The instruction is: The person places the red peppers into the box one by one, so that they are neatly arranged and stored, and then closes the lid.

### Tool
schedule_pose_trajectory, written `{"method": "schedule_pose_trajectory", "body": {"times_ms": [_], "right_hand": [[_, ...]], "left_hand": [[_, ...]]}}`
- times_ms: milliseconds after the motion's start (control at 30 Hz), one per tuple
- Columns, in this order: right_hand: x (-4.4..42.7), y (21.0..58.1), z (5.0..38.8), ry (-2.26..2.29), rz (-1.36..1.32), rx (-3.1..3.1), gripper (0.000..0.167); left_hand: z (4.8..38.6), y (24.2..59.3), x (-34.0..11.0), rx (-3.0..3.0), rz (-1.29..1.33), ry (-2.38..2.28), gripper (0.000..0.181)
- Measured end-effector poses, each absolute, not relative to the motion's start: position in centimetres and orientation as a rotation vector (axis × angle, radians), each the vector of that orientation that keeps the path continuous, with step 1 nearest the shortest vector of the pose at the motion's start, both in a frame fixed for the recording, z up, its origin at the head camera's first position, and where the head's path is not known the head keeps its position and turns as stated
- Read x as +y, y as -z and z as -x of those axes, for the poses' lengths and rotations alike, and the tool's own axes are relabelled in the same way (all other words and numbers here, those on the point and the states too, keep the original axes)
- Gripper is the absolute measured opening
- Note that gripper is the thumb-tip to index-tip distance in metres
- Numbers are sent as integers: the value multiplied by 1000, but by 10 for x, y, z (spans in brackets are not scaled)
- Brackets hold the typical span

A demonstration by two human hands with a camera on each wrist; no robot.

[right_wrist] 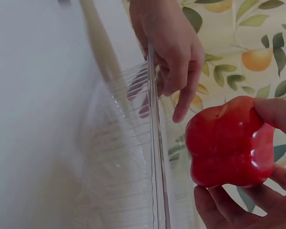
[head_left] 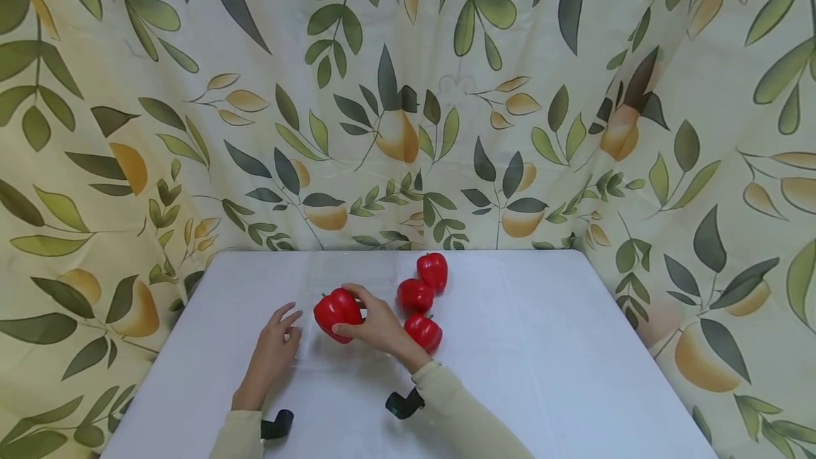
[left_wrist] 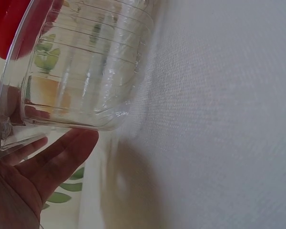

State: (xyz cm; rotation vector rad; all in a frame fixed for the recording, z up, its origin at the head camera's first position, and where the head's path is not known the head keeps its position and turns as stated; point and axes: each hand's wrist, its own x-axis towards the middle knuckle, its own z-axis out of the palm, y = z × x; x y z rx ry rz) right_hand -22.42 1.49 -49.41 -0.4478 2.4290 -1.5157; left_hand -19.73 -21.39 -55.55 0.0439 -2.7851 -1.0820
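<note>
A red bell pepper [head_left: 334,315] is held between the thumb and fingers of my right hand [head_left: 376,328], above a clear plastic container [head_left: 312,360]. In the right wrist view the pepper [right_wrist: 229,143] is off to the right of the container's rim [right_wrist: 157,143], apart from it. My left hand [head_left: 274,349] is at the container's left side with fingers fairly straight. In the left wrist view, the fingers [left_wrist: 62,157] of that hand lie against the ribbed clear wall [left_wrist: 86,81].
Three more red peppers lie right of the container: one at the back [head_left: 433,273], one in the middle [head_left: 416,296] and one in front [head_left: 423,332], partly behind my right forearm. A white cloth covers the table [head_left: 542,360]. A leaf-patterned curtain [head_left: 446,126] hangs behind it.
</note>
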Motion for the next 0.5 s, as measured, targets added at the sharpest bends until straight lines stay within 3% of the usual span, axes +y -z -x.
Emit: {"method": "schedule_pose_trajectory", "body": {"times_ms": [500], "right_hand": [[-7,502,235,1480,437,2442,80]], "left_hand": [[196,556,-214,-2784,-39,1102,40]]}}
